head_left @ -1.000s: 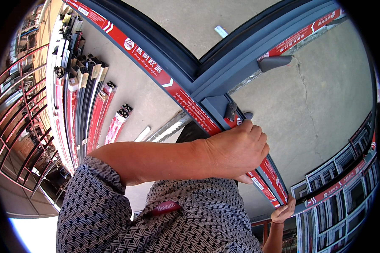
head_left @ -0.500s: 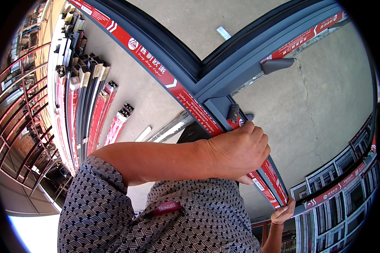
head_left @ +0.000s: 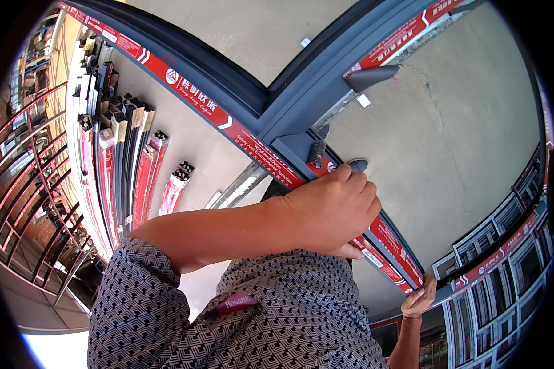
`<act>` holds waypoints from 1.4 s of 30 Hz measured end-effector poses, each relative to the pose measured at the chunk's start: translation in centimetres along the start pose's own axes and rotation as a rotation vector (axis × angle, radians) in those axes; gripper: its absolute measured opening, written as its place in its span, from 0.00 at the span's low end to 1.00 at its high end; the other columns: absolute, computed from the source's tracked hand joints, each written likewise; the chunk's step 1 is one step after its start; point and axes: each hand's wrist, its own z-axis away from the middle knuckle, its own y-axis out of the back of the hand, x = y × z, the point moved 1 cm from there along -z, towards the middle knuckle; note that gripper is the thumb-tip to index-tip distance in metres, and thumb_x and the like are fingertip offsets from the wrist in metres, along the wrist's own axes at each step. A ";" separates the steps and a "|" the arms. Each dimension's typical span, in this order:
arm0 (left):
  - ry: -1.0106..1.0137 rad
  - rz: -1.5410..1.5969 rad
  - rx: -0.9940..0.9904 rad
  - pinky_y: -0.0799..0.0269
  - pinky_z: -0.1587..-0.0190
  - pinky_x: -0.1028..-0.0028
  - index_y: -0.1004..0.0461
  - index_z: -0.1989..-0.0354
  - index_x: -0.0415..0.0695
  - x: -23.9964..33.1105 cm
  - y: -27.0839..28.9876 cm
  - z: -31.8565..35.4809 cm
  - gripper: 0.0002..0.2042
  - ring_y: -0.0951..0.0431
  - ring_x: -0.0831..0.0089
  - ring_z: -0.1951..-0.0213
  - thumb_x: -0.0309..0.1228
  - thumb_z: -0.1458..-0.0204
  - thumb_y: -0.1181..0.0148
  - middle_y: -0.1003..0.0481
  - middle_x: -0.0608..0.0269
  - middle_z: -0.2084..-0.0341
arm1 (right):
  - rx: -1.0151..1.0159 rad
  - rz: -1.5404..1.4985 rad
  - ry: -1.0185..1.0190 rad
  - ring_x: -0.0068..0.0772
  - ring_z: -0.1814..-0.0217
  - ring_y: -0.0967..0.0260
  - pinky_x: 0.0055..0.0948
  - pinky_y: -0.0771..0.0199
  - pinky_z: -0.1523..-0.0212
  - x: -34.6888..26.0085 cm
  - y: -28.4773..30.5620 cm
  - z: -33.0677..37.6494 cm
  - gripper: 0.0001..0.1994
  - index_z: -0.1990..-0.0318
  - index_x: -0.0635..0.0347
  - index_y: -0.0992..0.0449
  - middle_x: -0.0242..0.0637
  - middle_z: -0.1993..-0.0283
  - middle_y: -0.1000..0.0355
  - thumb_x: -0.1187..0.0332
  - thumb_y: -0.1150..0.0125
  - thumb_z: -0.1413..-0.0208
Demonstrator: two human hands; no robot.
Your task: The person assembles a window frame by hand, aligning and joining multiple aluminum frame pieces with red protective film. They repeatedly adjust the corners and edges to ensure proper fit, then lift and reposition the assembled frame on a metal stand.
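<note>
A large dark grey window frame (head_left: 301, 132) with red printed protective film (head_left: 212, 112) stretches diagonally across the view, with a crossbar joining it near the middle. My left hand (head_left: 333, 208) is closed around its near rail, fingers curled over the top and thumb below. Farther down the same rail, at the lower right corner, my right hand (head_left: 420, 297) grips the frame end. A dark grey loose flap (head_left: 372, 77) sticks out from the crossbar, and a small dark curled piece (head_left: 317, 154) sits at the joint just beyond my left hand.
Bundles of long profiles (head_left: 126, 154), some wrapped red, lie on the floor at left beside a red metal railing (head_left: 31, 203). Several assembled window frames (head_left: 492, 307) stand at lower right. A shoe (head_left: 358, 165) shows beyond the rail. A small white piece (head_left: 363, 100) lies on the concrete.
The window frame has shifted left and slightly up in view, my left hand moving with it. My right hand keeps its hold on the corner. More of the shoe shows.
</note>
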 end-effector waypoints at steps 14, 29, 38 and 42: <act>0.022 -0.157 -0.111 0.19 0.53 0.57 0.21 0.49 0.38 -1.2 2.0 0.2 0.41 0.17 0.54 0.58 0.53 0.69 0.12 0.19 0.53 0.60 | 0.097 0.096 -0.011 0.47 0.63 0.24 0.44 0.21 0.57 -3.6 -1.5 -2.4 0.19 0.59 0.62 0.21 0.42 0.66 0.25 0.51 0.43 0.33; -0.050 -0.228 -0.075 0.20 0.59 0.57 0.22 0.53 0.43 -0.2 1.7 -0.6 0.30 0.17 0.49 0.63 0.44 0.64 0.21 0.20 0.54 0.65 | 0.184 -0.035 -0.076 0.43 0.61 0.22 0.41 0.21 0.54 -3.4 -2.0 -2.2 0.28 0.68 0.58 0.20 0.38 0.70 0.22 0.40 0.43 0.30; -0.058 -0.259 -0.112 0.20 0.60 0.56 0.21 0.52 0.44 -0.1 1.8 -1.0 0.36 0.17 0.49 0.63 0.67 0.52 0.27 0.20 0.55 0.66 | 0.246 -0.160 -0.057 0.43 0.60 0.21 0.42 0.23 0.54 -2.9 -2.9 -1.9 0.28 0.65 0.60 0.18 0.40 0.67 0.20 0.40 0.41 0.31; -0.020 -0.239 -0.127 0.20 0.58 0.54 0.21 0.49 0.43 0.7 1.6 -0.9 0.39 0.17 0.47 0.61 0.71 0.49 0.30 0.20 0.52 0.63 | 0.271 -0.174 -0.030 0.44 0.61 0.22 0.42 0.24 0.56 -2.7 -2.9 -2.0 0.28 0.66 0.60 0.18 0.41 0.67 0.21 0.40 0.40 0.31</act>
